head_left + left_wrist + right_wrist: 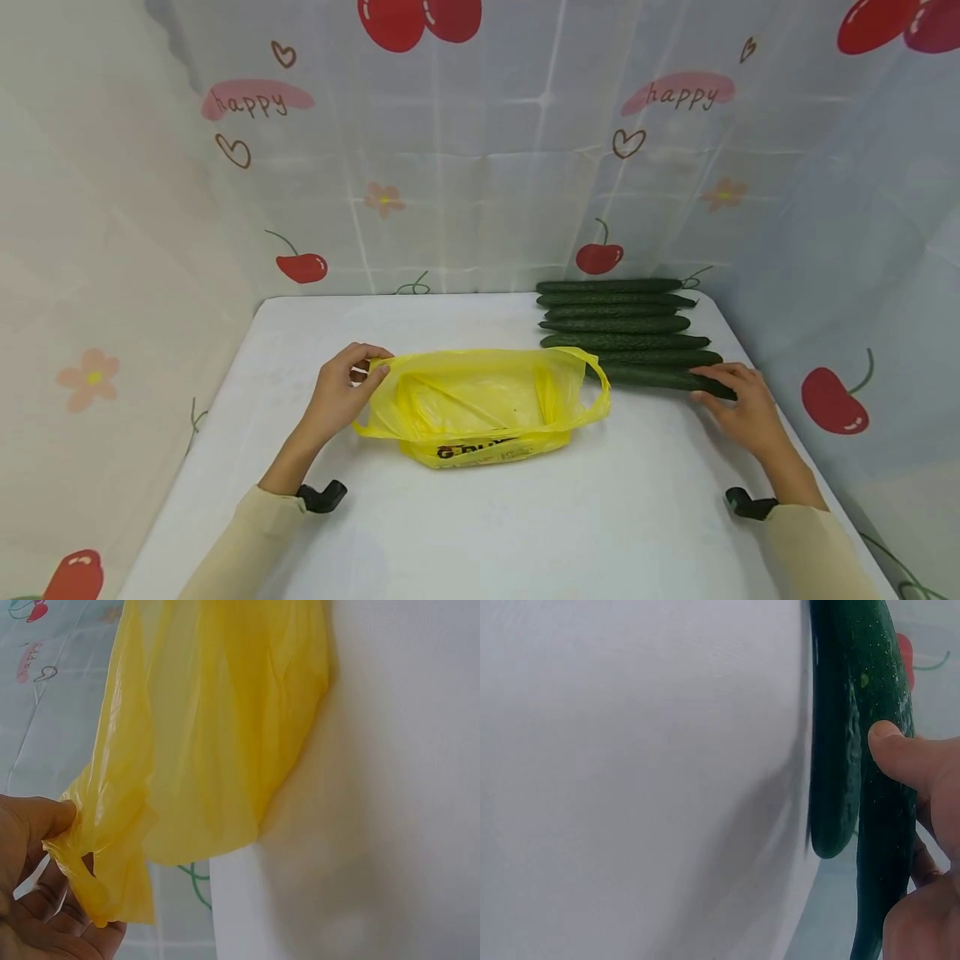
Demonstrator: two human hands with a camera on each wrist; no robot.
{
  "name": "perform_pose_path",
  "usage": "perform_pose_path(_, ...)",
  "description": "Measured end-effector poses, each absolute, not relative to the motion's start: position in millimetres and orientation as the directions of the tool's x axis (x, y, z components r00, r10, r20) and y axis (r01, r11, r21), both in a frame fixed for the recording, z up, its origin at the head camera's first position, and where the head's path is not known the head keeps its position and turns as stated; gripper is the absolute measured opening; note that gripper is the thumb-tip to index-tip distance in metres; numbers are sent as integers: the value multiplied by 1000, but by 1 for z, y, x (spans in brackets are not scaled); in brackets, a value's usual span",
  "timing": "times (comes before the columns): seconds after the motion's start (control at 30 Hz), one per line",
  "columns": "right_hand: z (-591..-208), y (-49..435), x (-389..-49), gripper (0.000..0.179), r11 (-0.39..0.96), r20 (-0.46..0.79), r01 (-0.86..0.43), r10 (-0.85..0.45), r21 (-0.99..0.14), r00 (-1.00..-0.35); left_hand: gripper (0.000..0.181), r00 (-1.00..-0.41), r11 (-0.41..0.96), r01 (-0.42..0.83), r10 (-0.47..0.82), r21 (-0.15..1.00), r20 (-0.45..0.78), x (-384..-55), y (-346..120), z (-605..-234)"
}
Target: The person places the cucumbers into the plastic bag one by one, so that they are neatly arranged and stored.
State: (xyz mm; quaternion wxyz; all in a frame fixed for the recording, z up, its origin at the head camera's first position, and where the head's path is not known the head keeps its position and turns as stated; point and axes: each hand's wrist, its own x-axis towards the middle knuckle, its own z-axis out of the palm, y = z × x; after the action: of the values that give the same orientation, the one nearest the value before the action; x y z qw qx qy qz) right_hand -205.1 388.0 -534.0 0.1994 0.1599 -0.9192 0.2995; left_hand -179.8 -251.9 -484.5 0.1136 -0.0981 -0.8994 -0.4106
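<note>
1. L hand (347, 387) is pinching L end of yellow bag (480, 450) — bag's sitting on white tbl (525, 525).
2. R hand (744, 408) is gripping R end of nearest cuke (652, 377), R of bag.
3. Other cukes (615, 324) are lying behind it, parallel.

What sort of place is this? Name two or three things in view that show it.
Probably an indoor setup arranged for filming handwork: a white table, cherry-print sheets hanging around its back and sides, and a small black device at each wrist.
</note>
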Motion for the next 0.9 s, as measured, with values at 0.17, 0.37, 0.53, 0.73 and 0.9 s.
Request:
perform_pose_path(0.17, -525, 391, -203, 45, 777, 454, -376, -131, -505, -881, 20, -952, 635, 281, 90, 720, 292, -181, -250, -486)
perform_pose_path(0.37, -506, 388, -200, 48, 770, 523, -422, -138, -477, -841, 20, -953, 633, 279, 91, 723, 288, -181, -249, -485)
perform_pose_path(0.53, -493, 378, -200, 51, 760, 587, -467, -141, -452, -797, 20, -952, 636, 282, 93, 719, 292, -181, -249, -485)
perform_pose_path(0.73, -479, 364, -201, 55, 752, 628, -515, -176, -411, -758, 19, -951, 635, 286, 96, 718, 294, -180, -249, -485)
perform_pose_path(0.9, -467, 351, -203, 56, 729, 668, -586, -242, -354, -704, 18, -950, 632, 288, 95, 719, 297, -181, -249, -485)
